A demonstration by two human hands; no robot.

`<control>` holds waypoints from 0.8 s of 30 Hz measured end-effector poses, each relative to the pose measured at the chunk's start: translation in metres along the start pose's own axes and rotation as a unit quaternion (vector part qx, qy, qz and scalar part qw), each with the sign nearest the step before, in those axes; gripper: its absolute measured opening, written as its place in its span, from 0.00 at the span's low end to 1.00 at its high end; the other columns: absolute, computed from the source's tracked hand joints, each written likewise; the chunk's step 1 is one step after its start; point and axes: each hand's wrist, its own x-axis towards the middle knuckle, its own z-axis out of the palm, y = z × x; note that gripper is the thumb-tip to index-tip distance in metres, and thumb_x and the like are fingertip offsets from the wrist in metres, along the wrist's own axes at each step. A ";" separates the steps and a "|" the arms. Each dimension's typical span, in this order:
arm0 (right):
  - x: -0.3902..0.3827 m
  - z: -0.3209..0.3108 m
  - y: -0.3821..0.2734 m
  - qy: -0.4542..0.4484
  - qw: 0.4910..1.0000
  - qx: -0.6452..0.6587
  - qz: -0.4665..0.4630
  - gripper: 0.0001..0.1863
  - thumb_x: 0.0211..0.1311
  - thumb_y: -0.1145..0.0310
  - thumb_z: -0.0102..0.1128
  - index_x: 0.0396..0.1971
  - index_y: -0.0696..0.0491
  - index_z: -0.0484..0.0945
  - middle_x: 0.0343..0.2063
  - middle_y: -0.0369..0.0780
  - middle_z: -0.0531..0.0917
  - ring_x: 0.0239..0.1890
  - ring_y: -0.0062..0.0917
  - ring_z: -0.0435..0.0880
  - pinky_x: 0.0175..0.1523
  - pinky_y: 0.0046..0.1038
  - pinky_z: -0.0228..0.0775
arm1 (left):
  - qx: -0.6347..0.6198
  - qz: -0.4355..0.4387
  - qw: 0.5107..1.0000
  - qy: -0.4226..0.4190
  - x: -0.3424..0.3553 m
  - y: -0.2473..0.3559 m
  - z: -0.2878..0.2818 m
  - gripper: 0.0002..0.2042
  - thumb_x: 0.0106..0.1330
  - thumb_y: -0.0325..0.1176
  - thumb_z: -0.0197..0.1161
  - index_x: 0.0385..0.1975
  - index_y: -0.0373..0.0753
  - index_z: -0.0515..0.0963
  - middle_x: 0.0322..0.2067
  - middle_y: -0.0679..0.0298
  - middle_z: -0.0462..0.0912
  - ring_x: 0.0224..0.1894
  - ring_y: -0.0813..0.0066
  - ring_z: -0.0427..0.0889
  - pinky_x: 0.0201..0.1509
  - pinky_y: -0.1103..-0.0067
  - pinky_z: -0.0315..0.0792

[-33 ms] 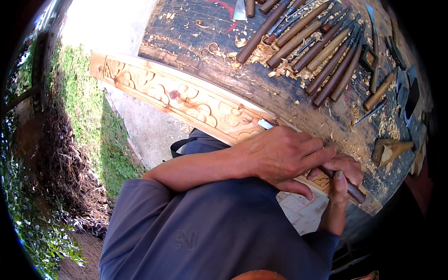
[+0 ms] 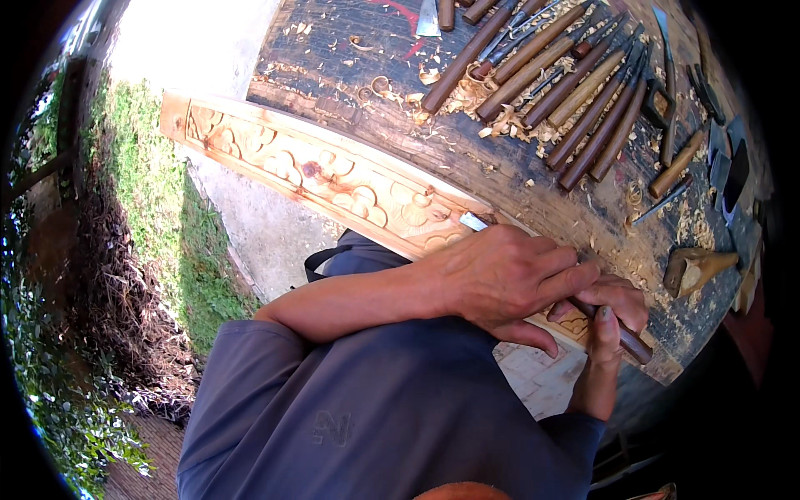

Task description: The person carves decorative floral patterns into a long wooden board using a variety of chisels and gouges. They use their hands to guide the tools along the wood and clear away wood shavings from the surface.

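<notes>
Right hand (image 2: 617,304) is clasping the chisel (image 2: 635,344); left hand (image 2: 515,271) is covering it, grip unclear; carving the panel (image 2: 337,179) is likely needing steady pressure.

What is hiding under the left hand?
The carved board passes under the left hand. A shiny blade sticks out past one side, and the right hand grips a brown handle. The board's surface right beneath the left hand is covered; I can't see it.

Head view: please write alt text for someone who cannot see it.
A person's right hand grips a wooden-handled chisel, the left hand over its middle, above a carved board. Beyond, more tools lie among shavings on a worn bench.
</notes>
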 end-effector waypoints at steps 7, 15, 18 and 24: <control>0.000 0.003 0.003 0.005 1.000 0.007 -0.008 0.17 0.80 0.63 0.54 0.47 0.62 0.86 0.25 0.45 0.91 0.27 0.36 0.95 0.35 0.35 0.88 | 0.010 -0.015 1.000 -0.007 0.000 0.003 -0.005 0.44 0.56 0.64 0.81 0.65 0.37 0.78 0.38 0.67 0.82 0.36 0.66 0.89 0.34 0.69 0.82; 0.007 0.002 0.000 0.008 1.000 -0.011 0.008 0.17 0.78 0.63 0.56 0.43 0.62 0.85 0.24 0.46 0.91 0.26 0.36 0.94 0.37 0.34 0.88 | 0.023 0.008 0.999 0.030 -0.002 0.001 -0.005 0.49 0.54 0.67 0.80 0.69 0.36 0.77 0.38 0.67 0.82 0.35 0.65 0.88 0.33 0.70 0.80; 0.012 -0.004 -0.010 -0.012 0.996 -0.078 -0.032 0.17 0.76 0.63 0.56 0.42 0.63 0.85 0.24 0.47 0.91 0.26 0.35 0.94 0.36 0.34 0.87 | 0.006 0.029 0.999 0.039 -0.003 -0.001 -0.001 0.52 0.55 0.67 0.79 0.73 0.36 0.74 0.39 0.67 0.82 0.36 0.65 0.87 0.34 0.69 0.80; 0.014 0.005 -0.029 0.018 0.996 -0.085 0.000 0.18 0.74 0.63 0.56 0.38 0.64 0.86 0.22 0.47 0.90 0.23 0.35 0.93 0.35 0.34 0.87 | -0.013 0.051 0.998 0.026 -0.003 -0.005 0.001 0.51 0.58 0.65 0.78 0.76 0.36 0.72 0.41 0.65 0.83 0.39 0.63 0.88 0.37 0.68 0.81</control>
